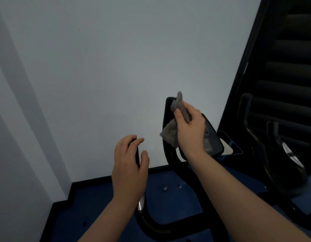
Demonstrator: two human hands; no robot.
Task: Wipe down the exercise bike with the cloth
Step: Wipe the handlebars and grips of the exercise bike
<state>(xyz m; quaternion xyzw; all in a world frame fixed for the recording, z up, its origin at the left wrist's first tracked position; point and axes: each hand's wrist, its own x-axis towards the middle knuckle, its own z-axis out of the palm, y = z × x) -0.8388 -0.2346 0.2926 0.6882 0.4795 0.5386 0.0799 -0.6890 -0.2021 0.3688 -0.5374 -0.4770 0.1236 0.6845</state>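
Nearest, the left hand (129,165) curls its fingers and thumb around the black upright left handlebar grip (137,154) of the black tubular exercise bike (170,222), steadying it. Right of that grip and farther off, the right hand (190,127) pinches a crumpled grey fabric cloth (175,123) between thumb and fingers. The cloth touches the black right handlebar upright (167,109), whose long axis runs near vertical. Just beyond the right hand lies the dark console panel (211,137). Judged: the right hand is the nearer for wiping along that upright.
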